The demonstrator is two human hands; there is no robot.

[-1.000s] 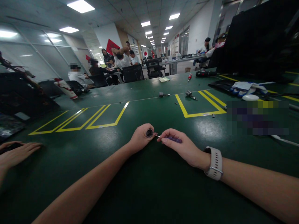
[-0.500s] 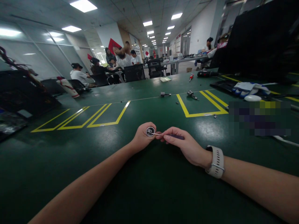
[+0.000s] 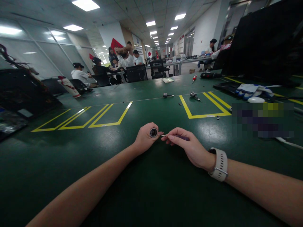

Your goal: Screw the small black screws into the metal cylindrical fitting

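Note:
My left hand (image 3: 145, 138) is wrapped round a small round metal part (image 3: 153, 132), its open end turned up toward me with a dark hollow inside. In my right hand (image 3: 183, 142) is a thin screwdriver (image 3: 181, 137) with a dark purple handle, pinched between thumb and fingers. The screwdriver's slim shaft points left, and its tip is at the near right edge of the metal part; I cannot tell whether the two touch. Both hands are just above the green table (image 3: 151, 189).
Beyond my hands lie two metal parts with shafts, one (image 3: 167, 95) left of the other (image 3: 194, 96). Small bits (image 3: 218, 117) lie near yellow tape (image 3: 208, 116). Farther back are a red screwdriver (image 3: 194, 78) and a power tool (image 3: 210, 75). Gloves (image 3: 254, 90) lie right. Several people sit behind.
The screwdriver's tip has come out of the metal part's opening, moving right and slightly down. My left hand has tilted the metal part a little.

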